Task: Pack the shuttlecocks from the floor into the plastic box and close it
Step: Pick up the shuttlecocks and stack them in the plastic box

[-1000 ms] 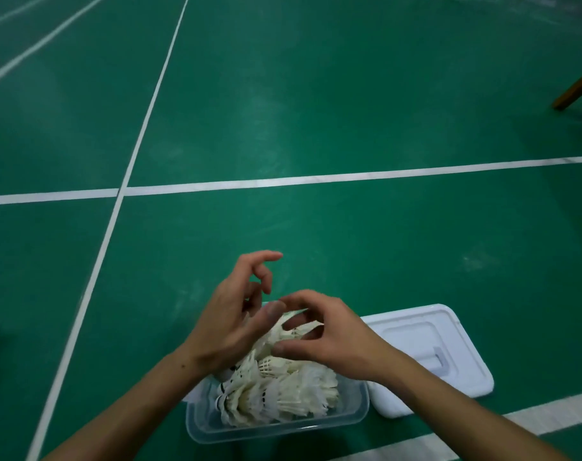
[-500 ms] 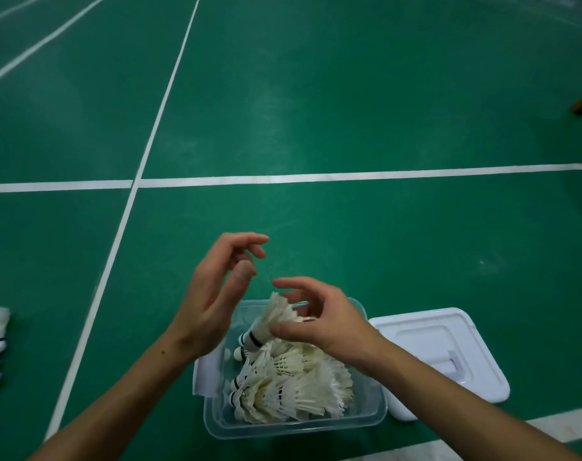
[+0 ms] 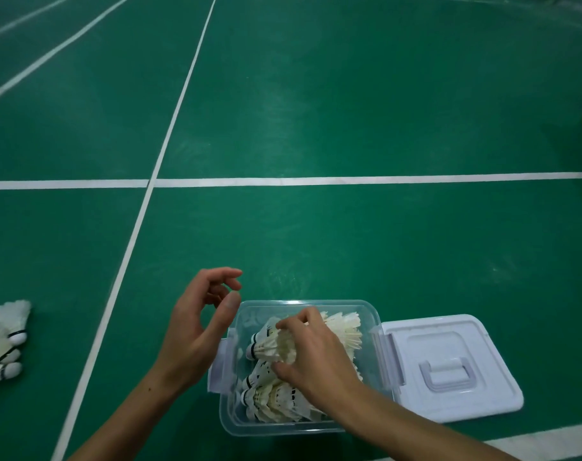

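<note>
Right hand (image 3: 316,357) fingers apparently press shuttlecocks (image 3: 276,394) into the plastic box (image 3: 303,427); left hand (image 3: 196,331) hovers loosely curled, empty.

Lid (image 3: 449,367) lies right of box (image 3: 303,427); loose shuttlecocks (image 3: 3,344) far left.

Right hand (image 3: 311,357) apparently gripping boxed shuttlecocks (image 3: 269,344).

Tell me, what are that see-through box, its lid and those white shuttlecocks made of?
The box looks like clear, glossy plastic: the shuttlecocks inside show through its walls. The lid, lying beside it on the floor, seems opaque white plastic with a moulded handle. The shuttlecocks look like real feather skirts, though synthetic is possible.
</note>
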